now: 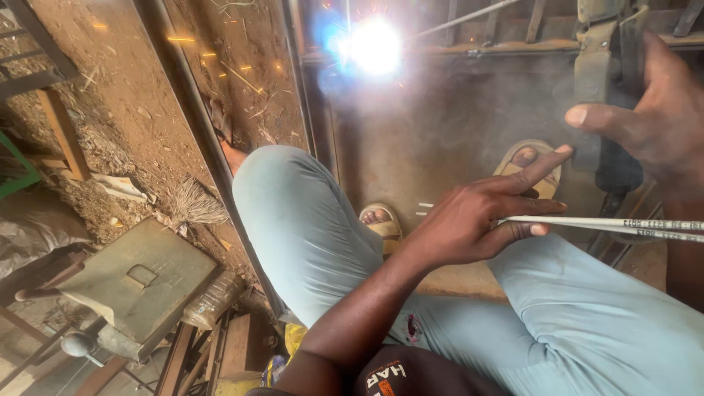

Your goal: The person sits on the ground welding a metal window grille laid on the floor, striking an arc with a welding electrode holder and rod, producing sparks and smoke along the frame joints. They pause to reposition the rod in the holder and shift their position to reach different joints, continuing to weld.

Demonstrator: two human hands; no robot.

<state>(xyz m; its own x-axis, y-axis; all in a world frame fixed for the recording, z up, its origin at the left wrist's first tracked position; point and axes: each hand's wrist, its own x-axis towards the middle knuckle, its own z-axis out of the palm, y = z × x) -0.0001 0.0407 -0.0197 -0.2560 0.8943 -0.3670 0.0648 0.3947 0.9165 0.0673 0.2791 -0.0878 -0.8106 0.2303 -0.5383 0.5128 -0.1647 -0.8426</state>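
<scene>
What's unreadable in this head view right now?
- Weld spot: washed out by glare and smoke.
- Welding rods: far ends cut off by right edge.
- Right hand: partly out of frame; the dark tool it grips is unclear.
- Left hand: palm hidden.

- Two thin grey welding rods (pixel 609 226), lying side by side, near level, pinched at one end, running off right.
- Dark welding shield (pixel 612 95), upright.
</scene>
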